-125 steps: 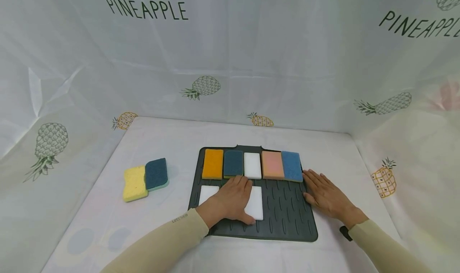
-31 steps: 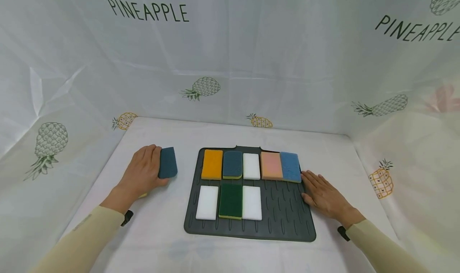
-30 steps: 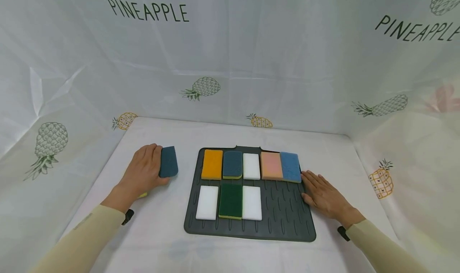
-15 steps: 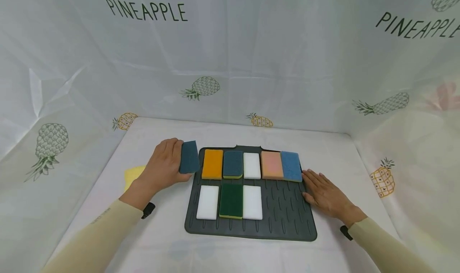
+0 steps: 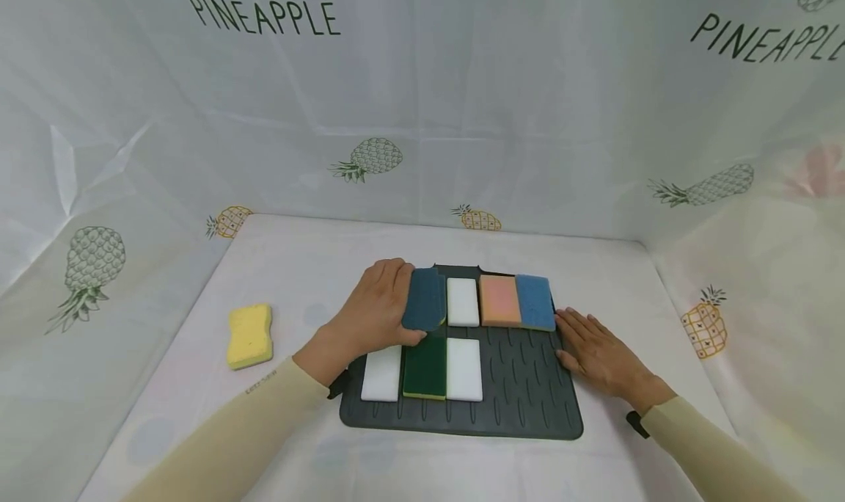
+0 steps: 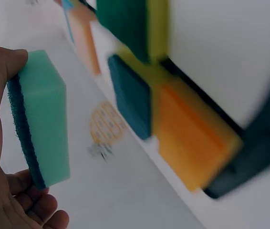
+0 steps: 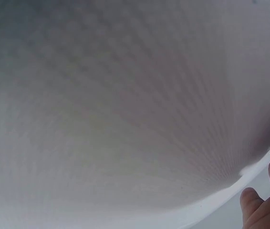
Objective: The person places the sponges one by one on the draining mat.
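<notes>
My left hand point(image 5: 370, 307) pinches a scouring sponge point(image 5: 419, 304) between thumb and fingers, above the upper left of a dark ribbed mat point(image 5: 528, 384). In the left wrist view this sponge shows mint-green foam with a dark blue scouring face. The hand and sponge cover most of the mat's upper left corner in the head view; the left wrist view shows an orange sponge point(image 6: 187, 138) and a dark blue sponge point(image 6: 130, 98) there. Fingers straight, my right hand point(image 5: 601, 355) rests against the mat's right edge.
On the mat's back row lie white point(image 5: 462, 302), pink point(image 5: 499, 300) and blue point(image 5: 535, 302) sponges. Its front row has a dark green sponge point(image 5: 425, 370) between two white pads point(image 5: 381, 376). A yellow sponge point(image 5: 249, 336) lies left on the white-covered table.
My left hand has carried the mint and dark blue sponge rightward from beside the yellow sponge to over the mat. The yellow sponge is now uncovered. My right hand stays at the mat's edge.
</notes>
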A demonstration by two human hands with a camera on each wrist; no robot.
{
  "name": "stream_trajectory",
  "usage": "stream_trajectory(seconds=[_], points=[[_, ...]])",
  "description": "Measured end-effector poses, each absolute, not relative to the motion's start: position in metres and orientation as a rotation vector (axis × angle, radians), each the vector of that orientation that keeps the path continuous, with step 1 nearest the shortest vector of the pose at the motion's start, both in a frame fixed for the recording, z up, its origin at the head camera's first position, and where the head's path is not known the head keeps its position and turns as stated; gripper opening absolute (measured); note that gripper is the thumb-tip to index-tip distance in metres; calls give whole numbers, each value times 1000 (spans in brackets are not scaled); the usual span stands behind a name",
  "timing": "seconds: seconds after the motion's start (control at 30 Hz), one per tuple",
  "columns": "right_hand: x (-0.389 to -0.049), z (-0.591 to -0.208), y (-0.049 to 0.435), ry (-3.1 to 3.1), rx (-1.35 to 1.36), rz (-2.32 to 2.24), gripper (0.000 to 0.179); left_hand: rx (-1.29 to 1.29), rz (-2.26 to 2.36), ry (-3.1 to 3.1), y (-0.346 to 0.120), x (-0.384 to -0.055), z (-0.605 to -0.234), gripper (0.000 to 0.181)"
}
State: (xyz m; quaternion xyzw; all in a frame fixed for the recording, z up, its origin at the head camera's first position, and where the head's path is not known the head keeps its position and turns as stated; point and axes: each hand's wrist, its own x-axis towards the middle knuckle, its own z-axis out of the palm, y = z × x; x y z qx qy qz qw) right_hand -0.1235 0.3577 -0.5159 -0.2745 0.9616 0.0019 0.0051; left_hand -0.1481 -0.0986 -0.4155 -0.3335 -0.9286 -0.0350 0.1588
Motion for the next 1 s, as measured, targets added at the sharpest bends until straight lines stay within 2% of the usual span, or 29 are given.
stream_trajectory(seconds=[0.17,0.5,1.0], points=[[-125,-516,358,3015,-862,5,71,-1032,-102,-2733,-64,-143,-417,119],[-124,-515,358,3011,-850,-14,71,-1130,-45,-2784,-13,-129,-436,117],[-125,-519,358,3020,-851,8,72,-1151,-41,-2720,28,-123,-457,112]])
